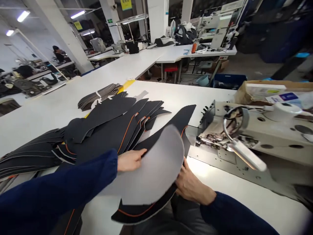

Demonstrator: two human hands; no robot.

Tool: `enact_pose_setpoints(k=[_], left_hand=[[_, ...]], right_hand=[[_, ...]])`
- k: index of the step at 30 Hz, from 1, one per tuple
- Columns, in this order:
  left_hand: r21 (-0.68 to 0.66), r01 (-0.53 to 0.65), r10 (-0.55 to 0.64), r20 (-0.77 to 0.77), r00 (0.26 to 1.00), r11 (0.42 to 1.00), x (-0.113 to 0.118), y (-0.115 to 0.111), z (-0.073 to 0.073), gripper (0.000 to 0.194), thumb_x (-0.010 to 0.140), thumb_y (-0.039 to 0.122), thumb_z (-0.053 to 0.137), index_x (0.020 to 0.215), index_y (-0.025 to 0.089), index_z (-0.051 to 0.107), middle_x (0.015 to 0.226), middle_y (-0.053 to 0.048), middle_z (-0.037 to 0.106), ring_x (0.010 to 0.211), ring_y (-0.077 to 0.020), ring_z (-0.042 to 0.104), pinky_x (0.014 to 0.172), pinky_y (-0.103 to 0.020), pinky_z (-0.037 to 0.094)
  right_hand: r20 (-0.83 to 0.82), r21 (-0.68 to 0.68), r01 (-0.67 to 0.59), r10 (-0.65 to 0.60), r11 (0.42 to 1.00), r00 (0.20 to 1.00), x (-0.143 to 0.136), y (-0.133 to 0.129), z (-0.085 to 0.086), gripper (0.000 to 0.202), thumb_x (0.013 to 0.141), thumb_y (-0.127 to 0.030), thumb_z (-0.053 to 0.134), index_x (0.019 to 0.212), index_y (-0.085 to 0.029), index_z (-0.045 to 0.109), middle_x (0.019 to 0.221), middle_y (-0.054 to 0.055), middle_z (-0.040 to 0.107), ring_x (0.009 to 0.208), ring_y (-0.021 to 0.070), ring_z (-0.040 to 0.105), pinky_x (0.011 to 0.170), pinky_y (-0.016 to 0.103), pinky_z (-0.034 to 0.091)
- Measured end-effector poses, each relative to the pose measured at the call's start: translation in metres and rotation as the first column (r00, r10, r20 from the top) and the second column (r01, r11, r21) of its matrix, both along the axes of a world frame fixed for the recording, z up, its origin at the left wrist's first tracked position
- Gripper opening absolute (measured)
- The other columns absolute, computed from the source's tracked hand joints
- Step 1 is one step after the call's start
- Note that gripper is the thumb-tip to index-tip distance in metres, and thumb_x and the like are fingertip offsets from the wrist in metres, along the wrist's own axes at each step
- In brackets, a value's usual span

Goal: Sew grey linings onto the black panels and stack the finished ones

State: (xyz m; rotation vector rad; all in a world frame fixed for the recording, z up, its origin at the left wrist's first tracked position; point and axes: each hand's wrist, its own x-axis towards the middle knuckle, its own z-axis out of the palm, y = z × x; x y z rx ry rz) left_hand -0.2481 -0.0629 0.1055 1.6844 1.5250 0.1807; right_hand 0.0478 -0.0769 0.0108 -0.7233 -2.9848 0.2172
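A curved light grey fabric piece (pixel 158 169) lies over a black piece with orange piping (pixel 137 210) at the table's front edge. My left hand (pixel 130 160) rests at the grey piece's left side, its index finger stretched out and the other fingers curled; what they hold, if anything, is hidden. At the right edge, my right hand (pixel 192 182) grips the grey piece, thumb up and the other fingers partly hidden behind it. Black panels with orange piping (pixel 122 130) are spread in overlapping layers on the left.
A sewing machine (pixel 274 130) with a small lamp (pixel 248 155) stands at the right on the white table (pixel 195 93). Behind it is a cardboard box (pixel 242 93). A tied grey bundle (pixel 100 96) lies beyond the black panels. A person (pixel 60 54) sits far left.
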Motion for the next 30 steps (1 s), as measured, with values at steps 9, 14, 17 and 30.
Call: enact_pose_setpoints(k=[9,14,17,30], left_hand=[[0.394,0.435,-0.269,-0.409,0.872,0.81,0.151,0.056,-0.064,0.062,0.09,0.05,0.042,0.143,0.019,0.033,0.146,-0.014,0.032,0.132,-0.0296,0.034,0.108,-0.044,0.031],[0.454,0.429,-0.217,-0.447,0.868,0.781,0.178,0.047,-0.081,0.056,0.081,0.039,0.055,0.134,0.024,0.045,0.138,-0.009,0.038,0.115,-0.0283,0.044,0.095,-0.044,0.042],[0.444,0.444,-0.237,-0.448,0.862,0.779,0.172,0.038,-0.077,0.049,0.079,0.034,0.055,0.127,0.026,0.051,0.137,-0.007,0.041,0.111,-0.0269,0.046,0.091,-0.043,0.045],[0.467,0.537,-0.321,-0.466,0.825,0.703,0.186,0.048,-0.082,0.051,0.089,0.041,0.044,0.136,0.02,0.044,0.149,-0.005,0.038,0.134,-0.0238,0.032,0.1,-0.043,0.039]], right_hand=[[-0.07,0.017,0.006,-0.005,1.0,0.998,0.015,-0.033,-0.017,0.03,0.085,-0.037,0.055,0.101,-0.016,0.069,0.108,0.013,0.065,0.113,0.0359,0.046,0.105,0.069,0.014],[-0.071,-0.003,0.041,-0.041,0.999,0.997,0.024,-0.021,-0.018,0.029,0.084,-0.037,0.056,0.099,-0.017,0.07,0.107,0.012,0.065,0.111,0.0353,0.047,0.104,0.069,0.013],[-0.099,0.004,0.044,-0.043,0.999,0.994,0.027,-0.017,-0.018,0.031,0.085,-0.04,0.055,0.1,-0.018,0.07,0.116,0.014,0.062,0.117,0.0369,0.043,0.104,0.069,0.014],[-0.113,0.013,0.059,-0.057,0.998,0.992,0.037,-0.008,-0.022,0.032,0.088,-0.041,0.051,0.099,-0.017,0.07,0.112,0.015,0.063,0.112,0.0376,0.046,0.101,0.068,0.019]])
